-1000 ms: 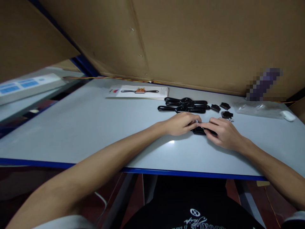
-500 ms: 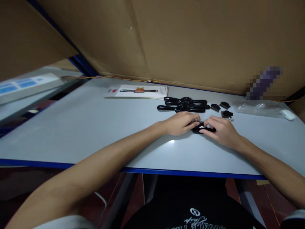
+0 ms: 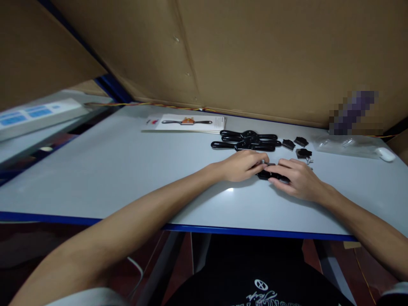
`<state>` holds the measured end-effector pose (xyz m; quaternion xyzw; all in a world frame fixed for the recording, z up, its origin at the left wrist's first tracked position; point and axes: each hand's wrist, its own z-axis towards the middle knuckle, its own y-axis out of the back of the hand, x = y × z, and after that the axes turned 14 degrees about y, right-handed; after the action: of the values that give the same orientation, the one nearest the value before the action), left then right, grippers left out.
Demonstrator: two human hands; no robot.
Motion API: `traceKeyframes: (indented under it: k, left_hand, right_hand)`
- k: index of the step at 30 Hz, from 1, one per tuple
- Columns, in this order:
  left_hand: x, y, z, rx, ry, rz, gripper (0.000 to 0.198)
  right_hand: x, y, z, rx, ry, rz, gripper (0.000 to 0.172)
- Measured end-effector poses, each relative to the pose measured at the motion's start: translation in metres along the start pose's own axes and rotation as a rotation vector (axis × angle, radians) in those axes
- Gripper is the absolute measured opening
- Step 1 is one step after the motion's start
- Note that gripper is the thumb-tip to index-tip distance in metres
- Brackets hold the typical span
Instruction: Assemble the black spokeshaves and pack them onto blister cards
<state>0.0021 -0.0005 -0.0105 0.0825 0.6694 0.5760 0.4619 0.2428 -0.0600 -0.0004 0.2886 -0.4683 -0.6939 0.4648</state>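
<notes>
Both my hands meet over a small black part (image 3: pixel 264 174) lying on the grey table (image 3: pixel 127 170). My left hand (image 3: pixel 244 165) has its fingers curled and pinched on the part's left end. My right hand (image 3: pixel 295 178) lies over its right side, fingers pressed on it. Most of the part is hidden under the fingers. Just behind my hands lie two long black handled tools (image 3: pixel 247 141), stacked side by side.
Three small black pieces (image 3: pixel 299 146) and a small screw (image 3: pixel 308 160) lie right of the tools. A printed card (image 3: pixel 188 122) sits at the back, a clear plastic bag (image 3: pixel 346 145) and a white object (image 3: pixel 385 154) at far right. Cardboard walls stand behind.
My right hand's fingers have shifted slightly over the black part, covering more of it. My left hand has stayed in place.
</notes>
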Motion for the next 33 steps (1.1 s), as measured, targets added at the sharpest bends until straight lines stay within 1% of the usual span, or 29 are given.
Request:
traceKeyframes:
  k: [6,8,12,14,20,27,33]
  left_hand:
    - [0.0004,0.0001,0.0007,0.004,-0.010,0.020,0.029]
    - [0.0003,0.0001,0.0007,0.000,-0.012,0.030,0.029]
    - [0.0001,-0.0003,0.0007,-0.004,-0.025,0.025,0.030]
    - [0.0001,-0.0004,0.0008,-0.006,-0.028,0.025,0.030]
    - [0.0002,-0.0007,0.0008,-0.003,-0.030,0.027,0.031]
    - [-0.0006,-0.0011,0.0006,-0.005,0.021,0.025,0.030]
    - [-0.0001,-0.0038,0.0016,-0.027,0.035,-0.007,0.030]
  right_hand:
    - [-0.0055,0.0041,-0.0013,-0.024,-0.064,-0.029,0.030]
    - [-0.0050,0.0044,-0.0020,-0.024,-0.041,-0.020,0.030]
    - [-0.0015,0.0031,-0.0023,0.005,0.071,0.039,0.029]
    - [-0.0008,0.0025,-0.0018,0.005,0.092,0.032,0.029]
    - [-0.0039,0.0052,-0.0015,-0.041,0.037,-0.063,0.031]
    - [-0.0029,0.0053,-0.0021,-0.038,-0.060,-0.014,0.031]
    - [-0.0015,0.0022,-0.0008,-0.052,-0.044,0.007,0.028]
